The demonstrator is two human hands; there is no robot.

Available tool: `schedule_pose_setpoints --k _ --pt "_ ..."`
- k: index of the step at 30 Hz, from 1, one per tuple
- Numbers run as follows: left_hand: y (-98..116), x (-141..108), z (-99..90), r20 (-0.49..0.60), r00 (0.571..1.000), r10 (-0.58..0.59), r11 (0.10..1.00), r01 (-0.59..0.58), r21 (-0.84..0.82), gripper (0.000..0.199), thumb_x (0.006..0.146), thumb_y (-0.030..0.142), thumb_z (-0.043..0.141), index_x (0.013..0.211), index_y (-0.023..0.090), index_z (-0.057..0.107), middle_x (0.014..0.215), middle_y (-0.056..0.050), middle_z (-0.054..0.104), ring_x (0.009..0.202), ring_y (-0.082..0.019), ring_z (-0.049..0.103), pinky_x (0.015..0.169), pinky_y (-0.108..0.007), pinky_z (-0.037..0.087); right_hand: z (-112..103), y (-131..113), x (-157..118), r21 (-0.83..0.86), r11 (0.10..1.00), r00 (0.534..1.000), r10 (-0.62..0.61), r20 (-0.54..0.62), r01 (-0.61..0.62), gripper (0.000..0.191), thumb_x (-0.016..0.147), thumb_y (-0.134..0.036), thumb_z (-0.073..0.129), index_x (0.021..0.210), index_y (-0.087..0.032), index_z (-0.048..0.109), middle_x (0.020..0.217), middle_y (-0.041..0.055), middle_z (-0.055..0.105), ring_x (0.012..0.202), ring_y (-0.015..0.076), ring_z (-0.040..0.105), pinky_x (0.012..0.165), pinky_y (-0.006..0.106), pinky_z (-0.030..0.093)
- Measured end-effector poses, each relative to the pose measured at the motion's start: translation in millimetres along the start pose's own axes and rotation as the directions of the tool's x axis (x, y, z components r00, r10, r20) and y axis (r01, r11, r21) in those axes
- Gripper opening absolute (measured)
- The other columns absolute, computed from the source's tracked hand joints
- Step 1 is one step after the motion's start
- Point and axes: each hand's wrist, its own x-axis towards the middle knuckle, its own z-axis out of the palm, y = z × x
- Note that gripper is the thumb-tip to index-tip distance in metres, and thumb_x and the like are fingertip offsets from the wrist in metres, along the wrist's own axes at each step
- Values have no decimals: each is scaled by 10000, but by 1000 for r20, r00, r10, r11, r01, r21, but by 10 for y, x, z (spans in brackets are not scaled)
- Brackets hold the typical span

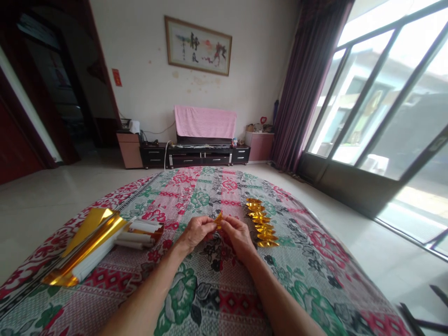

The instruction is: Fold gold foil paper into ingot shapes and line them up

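Both hands meet over the middle of a table with a floral cloth (199,199). Between their fingertips is a small piece of gold foil paper (219,220). My left hand (199,231) pinches its left side, and my right hand (238,234) pinches its right side. Most of the piece is hidden by the fingers. To the right of my right hand, several folded gold foil pieces (265,230) lie in a column. On the left lie large gold foil sheets (105,228), partly rolled, beside several white-backed rolled pieces (135,239).
Beyond the table stand a low black cabinet (199,157) and something draped with a pink cloth (206,122). A dark curtain (310,79) and large windows are on the right. Dark legs of an object (425,322) show at the lower right.
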Motion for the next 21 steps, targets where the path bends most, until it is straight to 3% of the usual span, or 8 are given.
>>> schedule_pose_setpoints --k 8,13,16,21 --pt "-48 52 -71 18 999 -44 999 43 27 275 628 377 637 753 132 633 561 30 547 437 -61 424 418 -187 264 -17 -11 23 7 1000 1000 -27 -9 27 377 689 -529 613 655 -154 596 624 -2 571 540 99 530 527 202 456" --pt "-45 44 -60 18 999 -34 995 32 93 270 618 362 639 768 138 649 580 18 575 446 -71 434 424 -193 277 13 -27 18 -99 994 998 -45 -54 39 412 659 -539 627 760 -141 662 551 -11 558 456 87 478 423 184 398" --pt "-43 36 -63 33 999 -18 994 14 110 234 616 340 634 741 144 652 569 17 576 446 -73 432 426 -193 283 23 -22 14 -147 989 996 -24 -86 11 394 646 -528 637 728 -143 664 492 -23 538 412 80 449 378 176 348" --pt "-52 26 -93 68 998 -9 996 2 90 226 619 335 636 745 149 667 574 16 585 443 -69 424 421 -190 280 10 26 28 -102 995 997 -14 -81 6 356 642 -500 651 699 -148 652 482 -30 533 408 82 449 376 180 336"
